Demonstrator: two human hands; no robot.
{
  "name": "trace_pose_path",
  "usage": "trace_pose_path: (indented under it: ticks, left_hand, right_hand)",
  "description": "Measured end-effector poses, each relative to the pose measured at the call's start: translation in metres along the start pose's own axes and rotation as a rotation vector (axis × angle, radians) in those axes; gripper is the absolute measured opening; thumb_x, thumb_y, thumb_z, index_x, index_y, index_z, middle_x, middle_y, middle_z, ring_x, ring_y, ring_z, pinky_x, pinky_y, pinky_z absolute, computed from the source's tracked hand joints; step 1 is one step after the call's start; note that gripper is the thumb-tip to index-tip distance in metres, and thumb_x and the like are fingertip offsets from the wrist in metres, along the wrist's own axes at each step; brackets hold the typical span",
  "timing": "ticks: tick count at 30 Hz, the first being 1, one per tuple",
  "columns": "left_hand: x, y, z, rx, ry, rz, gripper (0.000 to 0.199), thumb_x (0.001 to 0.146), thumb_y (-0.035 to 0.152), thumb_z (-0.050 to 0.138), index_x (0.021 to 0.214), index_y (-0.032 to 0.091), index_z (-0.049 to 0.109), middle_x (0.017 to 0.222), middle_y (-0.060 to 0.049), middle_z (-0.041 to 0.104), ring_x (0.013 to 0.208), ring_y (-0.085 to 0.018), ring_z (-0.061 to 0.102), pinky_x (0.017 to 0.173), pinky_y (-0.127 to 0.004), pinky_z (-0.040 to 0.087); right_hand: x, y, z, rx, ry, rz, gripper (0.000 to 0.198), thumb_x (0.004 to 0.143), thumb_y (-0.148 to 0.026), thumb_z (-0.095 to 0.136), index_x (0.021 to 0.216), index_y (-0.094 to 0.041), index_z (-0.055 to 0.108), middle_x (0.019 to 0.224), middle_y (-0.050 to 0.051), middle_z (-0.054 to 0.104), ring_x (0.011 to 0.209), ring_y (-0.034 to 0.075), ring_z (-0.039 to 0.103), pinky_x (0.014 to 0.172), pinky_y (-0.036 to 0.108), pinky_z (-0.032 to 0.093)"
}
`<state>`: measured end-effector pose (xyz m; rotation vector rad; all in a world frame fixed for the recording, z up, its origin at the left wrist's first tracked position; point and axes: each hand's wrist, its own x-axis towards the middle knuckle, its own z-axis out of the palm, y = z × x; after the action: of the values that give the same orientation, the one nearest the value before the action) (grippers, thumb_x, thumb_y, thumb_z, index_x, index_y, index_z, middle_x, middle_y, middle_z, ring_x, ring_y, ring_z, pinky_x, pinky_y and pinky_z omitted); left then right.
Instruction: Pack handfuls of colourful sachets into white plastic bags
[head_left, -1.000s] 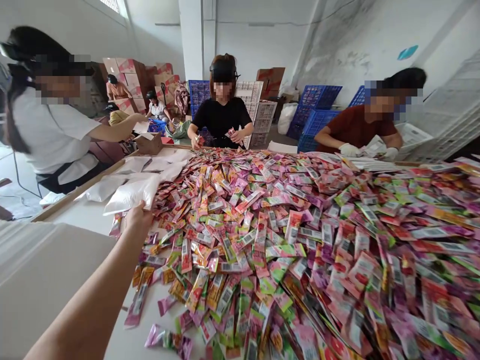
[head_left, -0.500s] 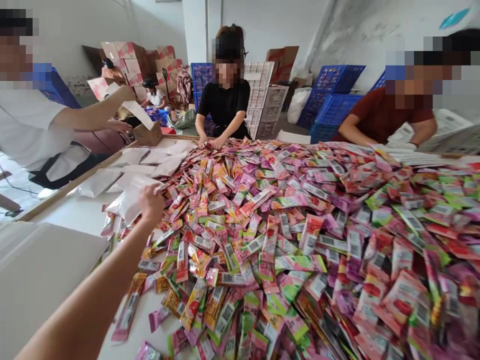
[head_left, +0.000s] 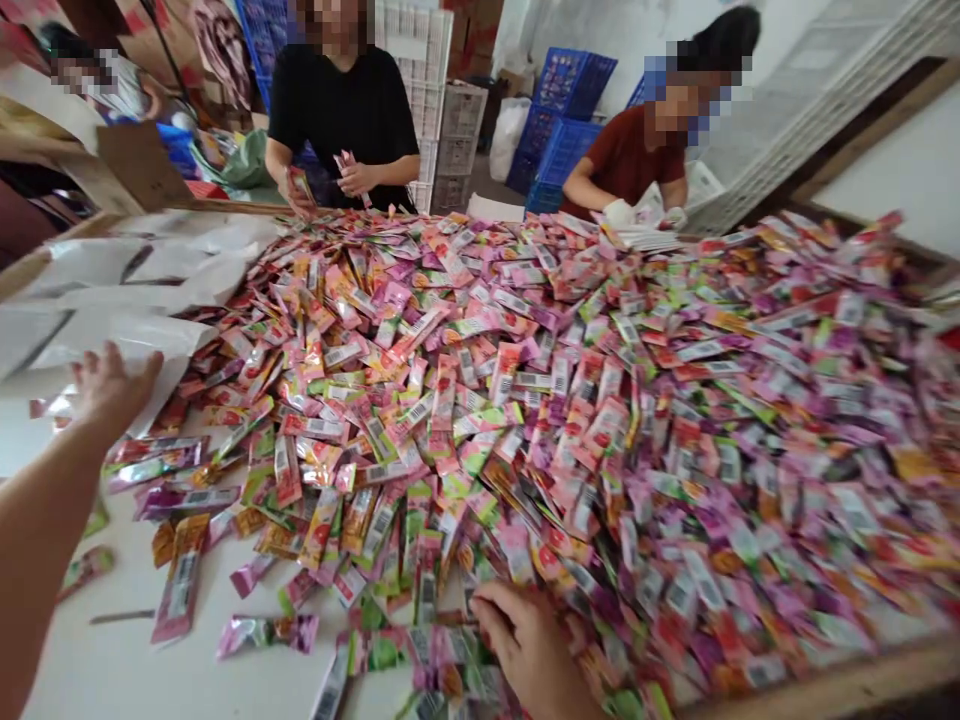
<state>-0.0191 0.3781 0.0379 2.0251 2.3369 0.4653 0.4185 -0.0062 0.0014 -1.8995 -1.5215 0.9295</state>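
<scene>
My left hand [head_left: 112, 385] lies with its fingers spread on a white plastic bag [head_left: 142, 340] at the left of the table. Near the front edge, my right hand [head_left: 529, 645] reaches down at the pile of small candy-like sachets [head_left: 420, 410]. Its fingers are loosely bent, with a gap between thumb and forefinger, and I see nothing held there. Close to its thumb lie several sachets side by side [head_left: 420, 650]. The sachets are pink, purple, orange and green, many with barcodes.
More white bags [head_left: 82, 265] lie at the back left, near a cardboard box [head_left: 142, 165]. Across the table, a person in black [head_left: 341, 110] holds sachets. A person in dark red with white gloves [head_left: 630, 160] handles white packets. Blue crates [head_left: 562, 130] stand behind.
The view has shifted right and downward. My left hand has gone from a bent grip at the bag's edge to spread on a bag. My right hand has come into view.
</scene>
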Motion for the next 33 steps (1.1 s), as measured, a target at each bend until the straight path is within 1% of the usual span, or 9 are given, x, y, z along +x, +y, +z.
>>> trace_pose_path:
  ticks: [2, 5, 8, 11, 14, 16, 19, 24, 33]
  left_hand:
    - [-0.026, 0.016, -0.001, -0.069, 0.023, 0.002, 0.092, 0.092, 0.071, 0.021, 0.149, -0.001, 0.020, 0.159, -0.029, 0.020, 0.146, -0.044, 0.018, 0.112, -0.063, 0.023]
    - [-0.099, 0.053, 0.013, -0.219, -0.041, 0.284, 0.078, 0.092, 0.064, 0.041, 0.151, 0.014, 0.031, 0.160, -0.014, 0.031, 0.146, -0.031, 0.027, 0.117, -0.047, 0.024]
    - [-0.192, 0.088, 0.028, -0.275, -0.178, 0.521, 0.069, 0.096, 0.055, 0.040, 0.152, 0.016, 0.032, 0.161, -0.017, 0.028, 0.150, -0.033, 0.017, 0.119, -0.054, 0.016]
    - [-0.267, 0.105, 0.023, -0.269, -0.184, 0.494, 0.063, 0.094, 0.051, 0.045, 0.148, 0.020, 0.041, 0.156, -0.019, 0.037, 0.147, -0.039, 0.022, 0.116, -0.063, 0.012]
    - [-0.317, 0.113, 0.009, -0.415, -0.078, 0.399, 0.041, 0.094, 0.045, 0.049, 0.122, 0.019, 0.064, 0.129, -0.017, 0.062, 0.126, -0.035, 0.053, 0.106, -0.049, 0.038]
    - [-0.342, 0.121, 0.006, -0.529, -0.202, 0.484, 0.027, 0.094, 0.038, 0.050, 0.098, 0.020, 0.070, 0.101, -0.010, 0.071, 0.098, -0.026, 0.064, 0.090, -0.037, 0.048]
    - [-0.367, 0.134, 0.014, -0.541, -0.421, 0.626, 0.020, 0.089, 0.027, 0.055, 0.097, 0.020, 0.071, 0.096, -0.010, 0.071, 0.090, -0.026, 0.061, 0.082, -0.037, 0.047]
    - [-0.365, 0.137, 0.022, -0.486, -0.515, 0.617, 0.012, 0.077, 0.019, 0.060, 0.087, 0.021, 0.068, 0.088, -0.008, 0.067, 0.085, -0.027, 0.058, 0.077, -0.037, 0.042]
    - [-0.346, 0.119, 0.002, -0.532, -0.578, 0.328, 0.007, 0.073, 0.022, 0.053, 0.070, 0.025, 0.047, 0.057, 0.003, 0.051, 0.056, -0.018, 0.047, 0.060, -0.030, 0.032]
  right_hand:
    - [-0.002, -0.007, -0.006, -0.069, -0.015, -0.089, 0.026, 0.095, -0.028, 0.046, 0.081, -0.021, 0.067, 0.073, 0.004, 0.069, 0.068, 0.018, 0.064, 0.065, 0.026, 0.045]
    - [0.001, -0.010, -0.023, -0.104, 0.013, -0.157, 0.023, 0.095, -0.022, 0.047, 0.087, -0.020, 0.067, 0.077, 0.004, 0.070, 0.070, 0.017, 0.064, 0.066, 0.026, 0.045]
    - [0.009, -0.009, -0.038, -0.112, 0.122, -0.170, 0.018, 0.094, -0.019, 0.051, 0.089, -0.020, 0.068, 0.082, 0.006, 0.072, 0.073, 0.018, 0.065, 0.069, 0.027, 0.045]
    - [0.015, -0.014, -0.040, -0.127, 0.141, -0.105, 0.014, 0.090, -0.015, 0.058, 0.086, -0.020, 0.070, 0.080, 0.004, 0.072, 0.072, 0.017, 0.065, 0.068, 0.026, 0.046]
    - [0.015, -0.026, -0.028, -0.139, -0.012, -0.121, 0.013, 0.086, -0.012, 0.062, 0.083, -0.021, 0.071, 0.082, 0.003, 0.073, 0.074, 0.016, 0.066, 0.069, 0.025, 0.046]
    - [0.011, -0.034, -0.022, -0.159, -0.108, -0.164, 0.013, 0.086, -0.012, 0.064, 0.083, -0.022, 0.072, 0.088, 0.002, 0.074, 0.080, 0.016, 0.066, 0.072, 0.024, 0.045]
    - [0.000, -0.035, -0.028, -0.264, -0.109, -0.059, 0.011, 0.088, -0.019, 0.064, 0.082, -0.021, 0.072, 0.085, 0.003, 0.074, 0.079, 0.016, 0.066, 0.071, 0.025, 0.043]
    - [-0.035, -0.013, -0.052, -0.477, -0.112, 0.241, 0.020, 0.086, -0.036, 0.069, 0.076, -0.020, 0.071, 0.076, 0.007, 0.073, 0.073, 0.021, 0.066, 0.062, 0.027, 0.038]
    - [-0.052, -0.012, -0.037, -0.387, -0.057, 0.189, 0.010, 0.080, -0.016, 0.069, 0.075, -0.020, 0.061, 0.075, 0.002, 0.068, 0.071, 0.017, 0.062, 0.062, 0.024, 0.036]
